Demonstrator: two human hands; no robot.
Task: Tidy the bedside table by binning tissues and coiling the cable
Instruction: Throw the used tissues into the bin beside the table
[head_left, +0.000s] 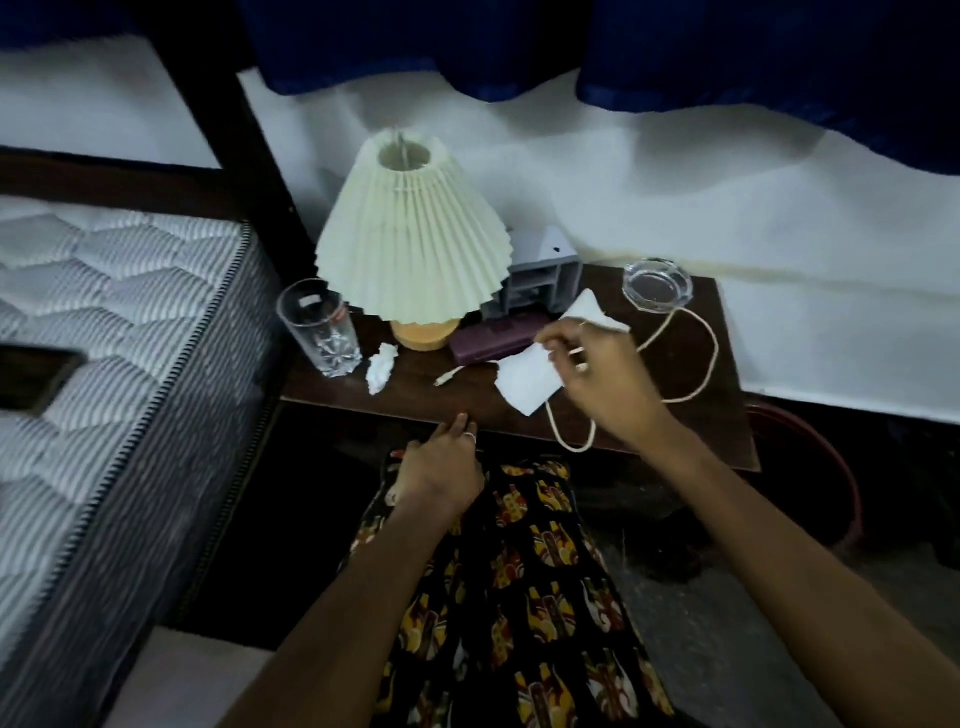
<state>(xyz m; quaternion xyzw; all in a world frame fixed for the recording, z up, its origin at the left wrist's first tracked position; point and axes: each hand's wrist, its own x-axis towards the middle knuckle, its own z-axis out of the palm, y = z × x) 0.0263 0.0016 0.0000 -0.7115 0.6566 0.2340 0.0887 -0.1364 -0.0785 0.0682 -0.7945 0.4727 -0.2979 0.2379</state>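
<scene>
the left grip (441, 462) rests loose and holds nothing at the near edge of the surface (727, 415). the right grip (597, 374) pinches a white tissue (524, 379) just above it. a crumpled tissue (381, 366) waits by the glass (319, 327). the cable (696, 364) lies loose, not coiled. most work is left.

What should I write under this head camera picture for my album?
A person's right hand lifts white tissues off the bedside table, beside a pleated lamp.
</scene>
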